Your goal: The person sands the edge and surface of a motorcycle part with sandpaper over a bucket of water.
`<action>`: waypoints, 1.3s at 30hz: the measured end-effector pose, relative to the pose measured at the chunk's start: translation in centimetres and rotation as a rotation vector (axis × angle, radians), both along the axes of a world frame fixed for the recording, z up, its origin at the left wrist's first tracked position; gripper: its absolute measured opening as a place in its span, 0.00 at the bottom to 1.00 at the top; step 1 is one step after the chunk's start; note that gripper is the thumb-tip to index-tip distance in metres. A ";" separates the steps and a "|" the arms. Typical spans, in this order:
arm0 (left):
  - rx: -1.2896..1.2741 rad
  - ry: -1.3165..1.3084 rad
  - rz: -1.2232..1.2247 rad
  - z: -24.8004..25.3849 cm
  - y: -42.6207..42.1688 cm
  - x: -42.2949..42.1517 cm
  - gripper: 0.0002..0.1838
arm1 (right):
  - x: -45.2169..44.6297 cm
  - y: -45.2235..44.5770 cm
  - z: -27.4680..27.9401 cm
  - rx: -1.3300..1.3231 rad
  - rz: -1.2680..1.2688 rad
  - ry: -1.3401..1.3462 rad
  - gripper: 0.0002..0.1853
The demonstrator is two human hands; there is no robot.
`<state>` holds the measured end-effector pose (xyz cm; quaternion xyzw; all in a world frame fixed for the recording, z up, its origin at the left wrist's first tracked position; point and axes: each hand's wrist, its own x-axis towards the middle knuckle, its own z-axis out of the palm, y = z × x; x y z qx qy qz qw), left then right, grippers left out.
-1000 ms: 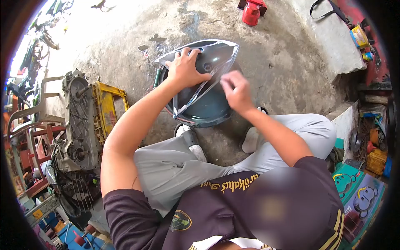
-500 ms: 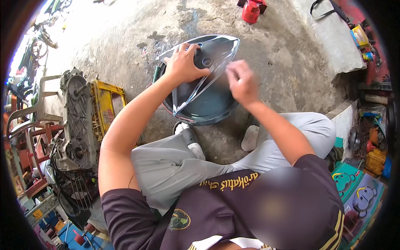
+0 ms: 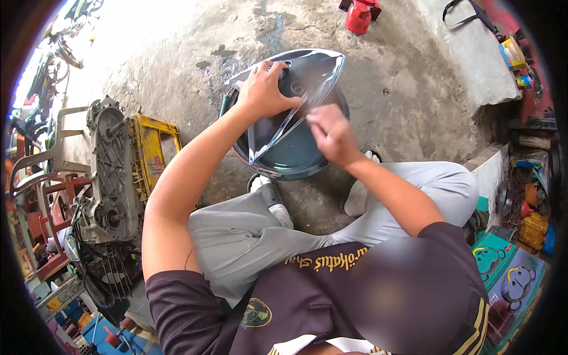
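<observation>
On a stained concrete floor [image 3: 408,112], I look down through the head camera, from a distance, on a dark panel [image 3: 306,76] lying aslant over a round basin [image 3: 283,175]. The panel, roughly triangular with a shiny, pale edge, bears round recesses in its face and covers the basin's far part; the near part of the basin shows dark and glossy below it.

I have the left hand [image 3: 260,92] laid across the panel, its grip spread wide, thumb toward the near edge and fingers toward the far one, holding the panel. The right hand [image 3: 332,133], blurred, is at the panel's near right edge with its fingers curled in; I cannot tell whether that grip holds anything, or whether it touches the edge. A green rod [image 3: 223,105] stands out at the basin's left rim.

Below the basin, I see knees in grey trousers [image 3: 236,239] bent out to either side, and a dark shirt [image 3: 290,296] with yellow lettering. To the left, a yellow crate [image 3: 155,151] stands next to a grey metal casing [image 3: 112,171]. A red object [image 3: 358,18] sits on the floor well beyond the basin, at the top of my view. On the far right, a yellow tin [image 3: 511,53] stands beside a pale concrete ledge [image 3: 473,65], and a teal box [image 3: 491,254] lies lower down.
</observation>
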<state>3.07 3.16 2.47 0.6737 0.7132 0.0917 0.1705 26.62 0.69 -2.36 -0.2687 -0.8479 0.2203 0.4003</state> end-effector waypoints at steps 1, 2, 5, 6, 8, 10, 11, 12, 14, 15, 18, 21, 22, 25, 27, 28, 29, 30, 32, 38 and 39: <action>0.023 -0.013 0.007 -0.2 0.1 -0.2 0.51 | 0.0 0.6 0.3 -0.027 -0.080 0.028 0.07; 0.048 -0.028 0.016 -0.4 0.2 -0.2 0.51 | 0.0 1.6 0.7 -0.051 -0.159 0.055 0.07; 0.038 -0.047 -0.015 -2.0 0.1 -0.6 0.53 | 0.5 2.5 0.9 -0.065 -0.242 0.064 0.05; 0.064 -0.046 -0.059 -2.5 0.3 -0.7 0.53 | 0.7 2.4 0.5 -0.082 -0.266 0.055 0.05; 0.011 0.011 -0.079 -1.5 0.1 -0.5 0.54 | 0.7 1.6 -0.5 -0.120 -0.267 0.067 0.05; -0.008 0.097 -0.131 -1.2 -0.3 -0.4 0.55 | 0.9 1.3 -1.0 -0.223 -0.240 0.084 0.05; -0.031 0.098 -0.136 -1.1 -0.3 -0.4 0.56 | 0.9 1.5 -1.4 -0.298 -0.256 0.090 0.04; -0.034 0.098 -0.134 -1.1 -0.4 -0.2 0.56 | 0.8 1.5 -1.2 -0.301 -0.254 0.089 0.04; -0.044 0.163 -0.106 -1.0 -0.6 0.5 0.54 | 0.8 1.6 -0.8 -0.481 -0.339 0.144 0.04; -0.042 0.163 -0.107 -1.1 -0.6 0.7 0.54 | 0.9 1.5 -1.1 -0.494 -0.357 0.127 0.04; -0.076 0.218 -0.129 -1.0 -0.5 1.3 0.55 | 1.1 1.3 -2.1 -0.553 -0.404 0.102 0.04; -0.098 0.276 -0.172 -1.2 -0.5 1.5 0.56 | 1.2 1.3 -3.0 -0.626 -0.442 0.072 0.04; -0.100 0.275 -0.173 -1.3 -0.6 1.6 0.56 | 1.2 1.3 -3.1 -0.627 -0.442 0.070 0.04; -0.078 0.313 -0.171 -1.7 -1.0 1.6 0.56 | 1.3 1.4 -3.5 -0.608 -0.450 0.071 0.04; -0.070 0.352 -0.188 -1.8 -1.1 1.4 0.57 | 1.1 1.4 -3.6 -0.601 -0.454 0.106 0.04; -0.070 0.352 -0.189 -1.8 -1.1 1.3 0.57 | 1.0 1.1 -3.6 -0.601 -0.454 0.106 0.04; -0.079 0.349 -0.195 -1.8 -1.0 1.1 0.58 | 0.9 0.6 -3.7 -0.576 -0.455 0.054 0.04; -0.086 0.346 -0.201 -1.8 -0.9 1.0 0.58 | 0.7 0.0 -3.6 -0.550 -0.456 0.003 0.04; -0.092 0.363 -0.207 -1.8 -0.9 1.1 0.59 | 0.4 -1.1 -3.2 -0.562 -0.394 -0.004 0.04; -0.095 0.356 -0.290 -1.9 -1.0 -0.5 0.65 | 1.5 2.3 -3.9 -0.571 -0.508 0.123 0.04; -0.088 0.347 -0.313 -1.9 -0.9 -0.7 0.67 | 1.3 1.4 -3.4 -0.554 -0.466 0.051 0.04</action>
